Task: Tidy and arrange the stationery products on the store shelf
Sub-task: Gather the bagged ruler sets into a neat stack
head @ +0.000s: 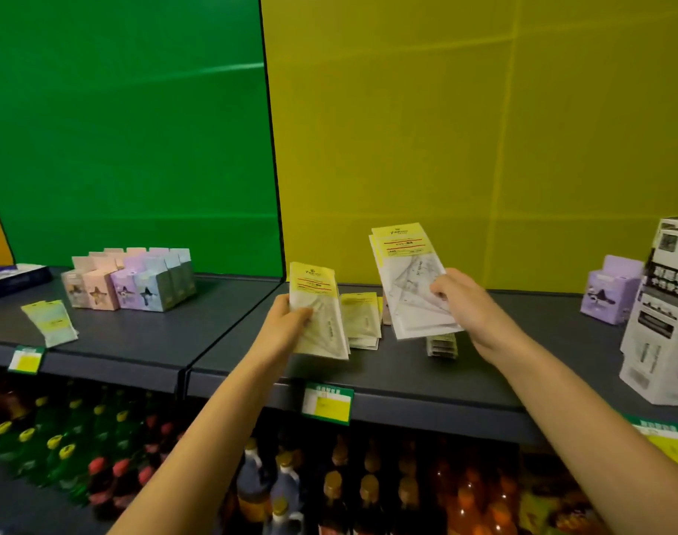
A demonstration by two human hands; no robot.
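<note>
**Two fans of ruler packs above the shelf**

We see the dark, matte shelf (368,376) with a green-and-yellow price tag (327,403) clipped to its front edge; we place everything from that tag. Just above and left of it, our left hand (287,322) pinches a thin bundle of flat, glossy plastic packs (320,314) with yellow paper headers, clear set squares showing inside. Above and right of the tag, our right hand (460,303) grips a fanned sheaf of the same packs (410,283), tilted, off the shelf. Directly above the tag, between the hands, a small stack of packs (362,320) lies flat. Far left of the tag stand pastel cardboard boxes (129,281) in rows, with two loose packs (51,322) lying before them. Far right stand a lilac box (609,289) and a tall white carton (661,322).
</note>
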